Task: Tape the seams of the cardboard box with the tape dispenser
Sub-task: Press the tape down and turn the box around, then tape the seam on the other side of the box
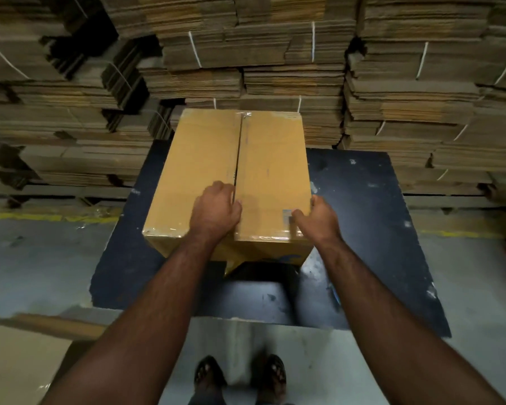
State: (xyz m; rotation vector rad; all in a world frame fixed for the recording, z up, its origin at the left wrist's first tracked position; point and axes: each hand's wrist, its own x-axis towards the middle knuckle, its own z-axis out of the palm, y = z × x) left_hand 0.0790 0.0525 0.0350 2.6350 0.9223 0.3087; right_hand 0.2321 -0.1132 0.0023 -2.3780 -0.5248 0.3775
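Stacks of flattened cardboard point(275, 54), bundled with white straps, fill the whole background from edge to edge. In front of them sits a dark table point(371, 217) with a scuffed, paint-flecked top, standing on a grey concrete floor point(479, 287) marked with a yellow line. The cardboard box point(272, 165) rests on the near-middle part of that table, its top flaps folded shut and meeting at a centre seam point(239, 153) that runs away from the person; clear tape glints along the near top edge and at the far end of the seam. A printed label sits on the top near the right front corner. The left hand point(216, 209) lies on the top of the box over the near end of the seam, fingers curled and pressing down rather than wrapped around anything. The right hand point(316, 219) is at the right front corner, its thumb on the top by the label and its fingers curled over the right edge, gripping the box there. At the bottom, two sandalled feet point(240, 378) stand on the floor.
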